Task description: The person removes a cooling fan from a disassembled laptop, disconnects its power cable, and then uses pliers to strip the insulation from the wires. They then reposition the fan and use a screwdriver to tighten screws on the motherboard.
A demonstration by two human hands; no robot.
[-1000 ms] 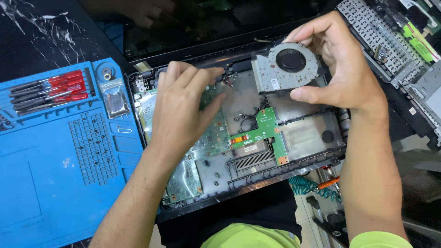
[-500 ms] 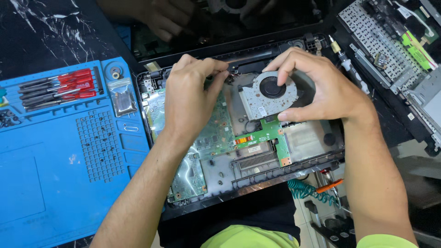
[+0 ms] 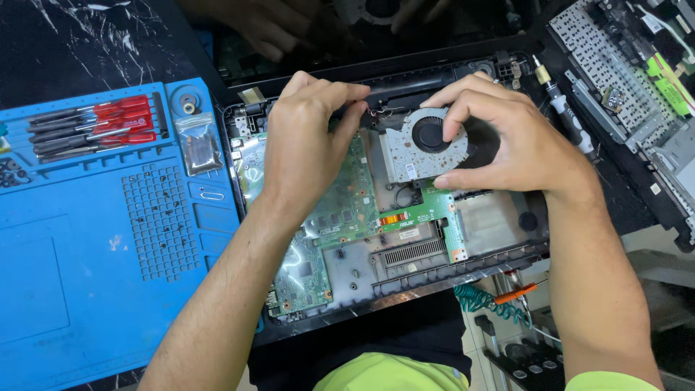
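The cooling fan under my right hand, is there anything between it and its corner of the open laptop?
Partly. The cooling fan lies in the laptop base, right hand on it. Thin wires sit at its upper left edge, where the left hand fingertips pinch. Nothing else visible blocks it.

Both hands (image 3: 311,145) on cooling fan (image 3: 416,148), open laptop chassis (image 3: 434,250), blue mat (image 3: 94,268)

Off to your sides, away from the open laptop

You have a blue work mat (image 3: 94,289) with red-handled screwdrivers (image 3: 94,124) and a small clear bag (image 3: 197,147) at left; a detached keyboard panel (image 3: 608,65) lies upper right, a teal coiled cable (image 3: 489,303) below.
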